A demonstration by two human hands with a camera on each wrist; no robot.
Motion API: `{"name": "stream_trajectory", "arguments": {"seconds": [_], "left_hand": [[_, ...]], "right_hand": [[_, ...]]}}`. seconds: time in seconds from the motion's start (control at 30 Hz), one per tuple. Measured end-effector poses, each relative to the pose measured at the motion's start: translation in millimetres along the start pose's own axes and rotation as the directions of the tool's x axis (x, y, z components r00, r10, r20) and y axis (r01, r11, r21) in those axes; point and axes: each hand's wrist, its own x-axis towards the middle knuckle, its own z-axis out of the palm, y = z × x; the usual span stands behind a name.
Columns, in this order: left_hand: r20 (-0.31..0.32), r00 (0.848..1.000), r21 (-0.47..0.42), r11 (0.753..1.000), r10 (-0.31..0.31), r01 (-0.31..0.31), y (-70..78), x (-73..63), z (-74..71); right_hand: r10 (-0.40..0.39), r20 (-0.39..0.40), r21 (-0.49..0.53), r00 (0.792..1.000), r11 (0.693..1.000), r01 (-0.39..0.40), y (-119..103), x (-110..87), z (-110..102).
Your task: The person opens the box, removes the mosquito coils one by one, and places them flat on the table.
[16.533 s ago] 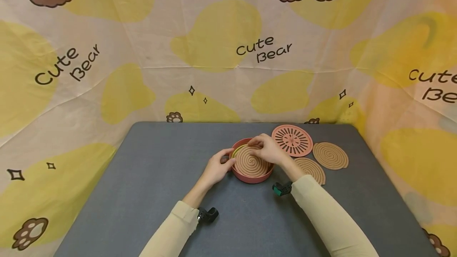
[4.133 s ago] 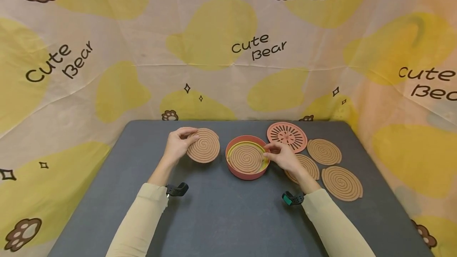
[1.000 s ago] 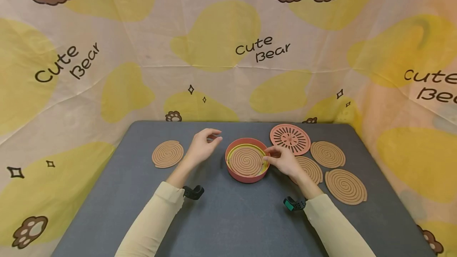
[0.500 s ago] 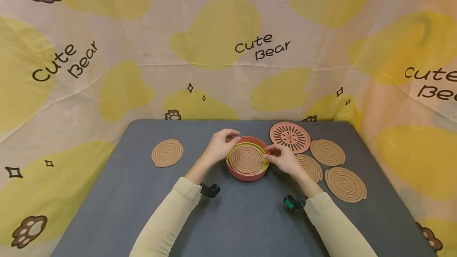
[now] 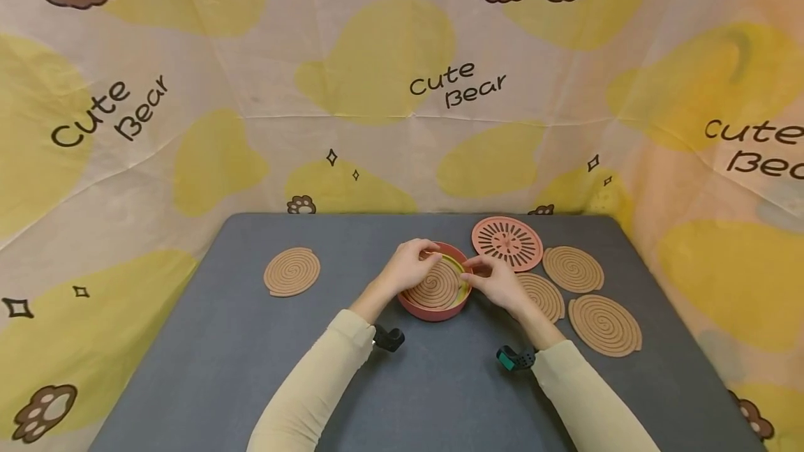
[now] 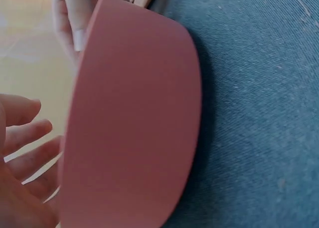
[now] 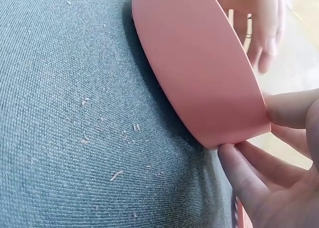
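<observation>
A round red mosquito coil holder [image 5: 433, 314] stands on the table, a tan mosquito coil [image 5: 432, 286] lying inside its yellow inner ring [image 5: 453, 266]. My left hand [image 5: 410, 267] is over the left side of the holder, fingers loosely bent with nothing between them. In the left wrist view that hand's fingers [image 6: 30, 130] are spread beside the holder's wall. At the right rim my right hand [image 5: 499, 284] pinches the holder's edge. The right wrist view has its thumb and fingers [image 7: 244, 173] on both sides of the wall.
The slotted pink lid [image 5: 507, 243] lies behind the right hand. Nearby are three coils, one [image 5: 541, 295] partly under the right forearm, one [image 5: 573, 269] beyond it and one [image 5: 606, 325] nearer. Another coil [image 5: 292, 272] lies on the left of the grey table [image 5: 251, 368].
My left hand let go of a coil on the table's left side, then moved right until it came over the holder. The right hand has stayed at the rim during the last seconds.
</observation>
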Motion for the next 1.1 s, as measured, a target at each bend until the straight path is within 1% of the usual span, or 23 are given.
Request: {"name": "stream_trajectory", "arguments": {"seconds": [0.1, 0.23, 0.53, 0.9, 1.1], "left_hand": [[0.010, 1.000, 0.033, 0.999, -0.013, 0.013, -1.4, 1.2, 2.9], [0.020, 1.000, 0.066, 0.998, -0.013, 0.011, -2.5, 3.8, 6.9], [0.053, 0.998, 0.137, 0.990, -0.029, 0.021, -6.3, 6.2, 13.8], [0.079, 0.997, 0.131, 0.991, -0.022, 0.012, -6.9, 9.4, 14.2], [0.064, 0.997, 0.093, 0.995, -0.035, 0.028, -6.2, 9.0, 13.0]], "right_hand": [[-0.003, 0.000, -0.001, 1.000, 1.000, 0.003, 0.3, 0.7, 0.4], [-0.001, -0.013, 0.000, 1.000, 1.000, 0.001, -0.3, 0.6, 0.8], [0.007, -0.008, -0.001, 1.000, 1.000, -0.007, -1.5, -1.3, 2.9], [-0.007, -0.003, -0.016, 1.000, 1.000, 0.006, 0.6, 0.3, 1.1], [-0.002, -0.008, -0.008, 1.000, 1.000, 0.002, -0.6, -0.3, 0.9]]}}
